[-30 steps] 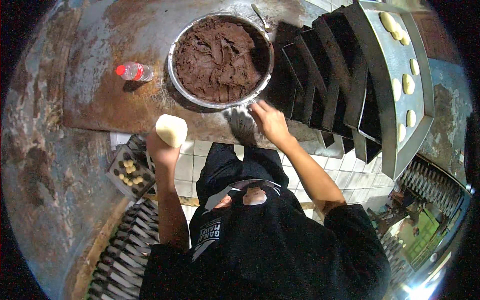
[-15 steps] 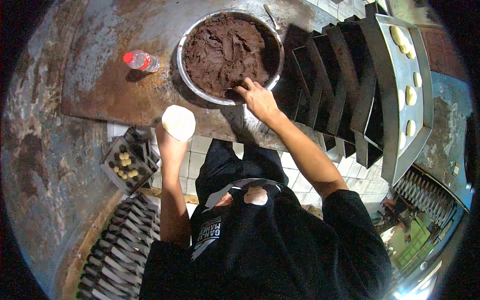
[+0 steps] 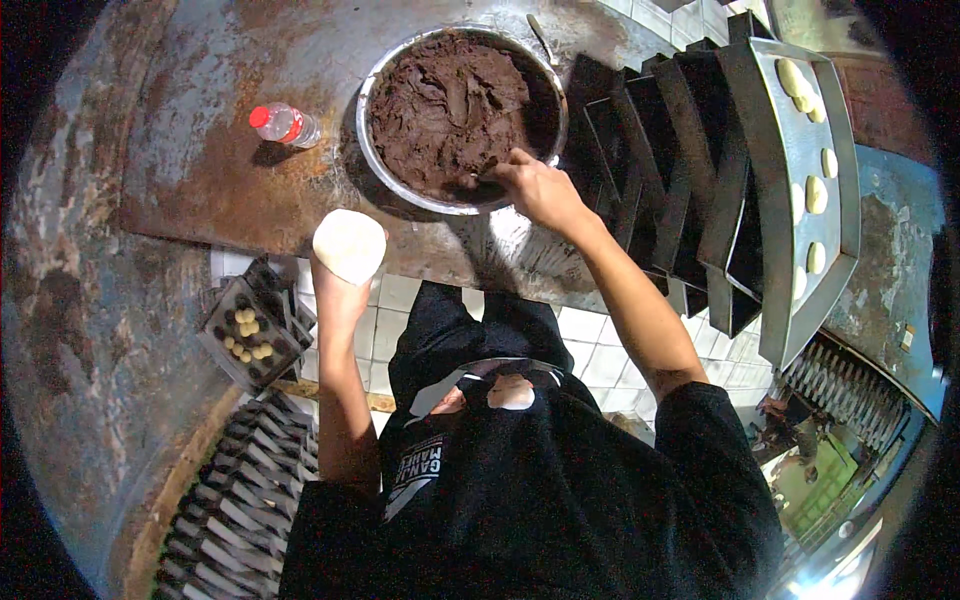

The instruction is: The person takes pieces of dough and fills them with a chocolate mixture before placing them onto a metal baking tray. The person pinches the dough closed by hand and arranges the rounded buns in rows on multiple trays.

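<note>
My left hand (image 3: pixel 340 292) is closed around the underside of a pale, flattened round of dough (image 3: pixel 349 243), its fingers mostly hidden. My right hand (image 3: pixel 540 192) is curled at the near right of a big metal bowl (image 3: pixel 364 105), fingertips in the dark brown paste (image 3: pixel 440 110); whatever they pinch is too small to make out. A clear plastic bottle with a red cap (image 3: pixel 290 125) stands left of the bowl. A thin utensil (image 3: pixel 540 38) lies behind it, on the stained metal worktop (image 3: pixel 200 170).
Stacked dark trays (image 3: pixel 680 160) lean at the right, under a silver tray (image 3: pixel 845 180) bearing dough pieces (image 3: pixel 815 195). Below the worktop's left edge are a tray of small balls (image 3: pixel 250 335) and stacked racks (image 3: pixel 230 490). Another person (image 3: pixel 800 430) appears at lower right.
My right hand has moved up from the worktop before the bowl into its near edge. My left hand with the dough has risen slightly and shifted a little right.
</note>
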`<state>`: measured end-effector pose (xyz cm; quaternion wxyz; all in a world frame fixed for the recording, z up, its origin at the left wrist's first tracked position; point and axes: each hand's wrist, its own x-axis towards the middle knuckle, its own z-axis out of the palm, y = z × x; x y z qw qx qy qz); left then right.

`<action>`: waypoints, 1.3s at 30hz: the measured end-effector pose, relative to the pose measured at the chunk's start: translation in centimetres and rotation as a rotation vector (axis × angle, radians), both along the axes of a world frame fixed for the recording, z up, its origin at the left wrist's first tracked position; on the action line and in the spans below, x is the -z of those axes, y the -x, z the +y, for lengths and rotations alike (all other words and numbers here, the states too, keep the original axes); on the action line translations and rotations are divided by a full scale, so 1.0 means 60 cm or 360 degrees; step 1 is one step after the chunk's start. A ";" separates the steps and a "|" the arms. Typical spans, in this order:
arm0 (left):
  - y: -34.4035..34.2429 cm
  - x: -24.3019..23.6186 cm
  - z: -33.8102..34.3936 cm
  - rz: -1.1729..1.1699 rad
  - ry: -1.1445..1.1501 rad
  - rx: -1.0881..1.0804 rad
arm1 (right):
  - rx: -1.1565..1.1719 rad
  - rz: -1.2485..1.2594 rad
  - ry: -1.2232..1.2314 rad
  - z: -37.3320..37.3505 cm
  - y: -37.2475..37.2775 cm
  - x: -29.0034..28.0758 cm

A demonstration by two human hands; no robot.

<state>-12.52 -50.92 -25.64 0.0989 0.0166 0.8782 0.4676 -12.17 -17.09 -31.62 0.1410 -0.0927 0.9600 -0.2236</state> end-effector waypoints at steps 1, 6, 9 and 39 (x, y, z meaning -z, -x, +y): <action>0.002 -0.008 0.006 -0.0060 -0.0094 -0.0030 | 0.0108 -0.0022 -0.0241 -0.004 -0.004 -0.017; 0.009 -0.021 0.022 -0.0143 -0.0350 0.0033 | -0.0160 0.0075 -0.0550 -0.011 -0.027 0.020; 0.009 -0.027 0.028 -0.0140 -0.0340 0.0029 | -0.0204 0.0074 -0.0490 -0.022 -0.028 0.028; -0.003 -0.003 0.087 0.0063 -0.0445 0.0211 | 0.0341 0.0174 0.0920 -0.141 -0.098 -0.202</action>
